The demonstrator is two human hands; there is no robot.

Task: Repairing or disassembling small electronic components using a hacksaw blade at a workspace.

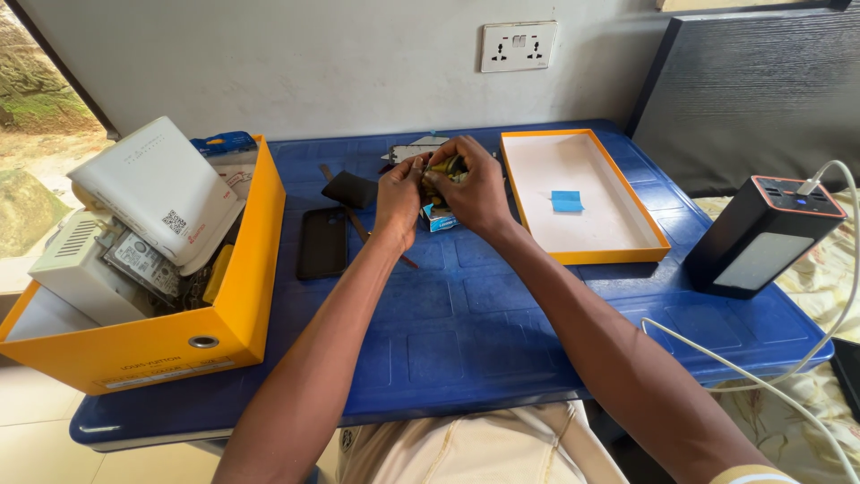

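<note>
Small greenish-yellow component (pixel 445 168), held between both hands above the far middle of the blue plastic tabletop (pixel 466 332), is what I see being worked on; its exact kind is too hidden by fingers for me to tell. I see the left hand (pixel 400 193) curled with its fingertips pinching the piece from the left, and the right hand (pixel 477 186) closed over it from the right and above, fingers pressed together around it. The two-sided grip appears to me a way of steadying a small part clear of the surface.

Just under the hands I note a small blue-and-white box (pixel 437 218) lying on the tabletop, close enough to serve as a ready rest. A black phone (pixel 322 242) lies flat left of the hands, with a dark flat pouch-like item (pixel 349 189) beyond it towards the far edge.

An orange cardboard box (pixel 179 345) occupies the left edge, packed with a white router-like unit (pixel 157 190), a bare hard drive (pixel 143 260) and other parts, I judge as storage. Its orange-rimmed lid (pixel 582 193) lies open-side up near the far right corner, holding one blue slip (pixel 566 201), probably as a tray for loose pieces.

A black power bank (pixel 760 237) stands at the right edge with a white cable (pixel 761 376) plugged in, kept clear of the hands.
</note>
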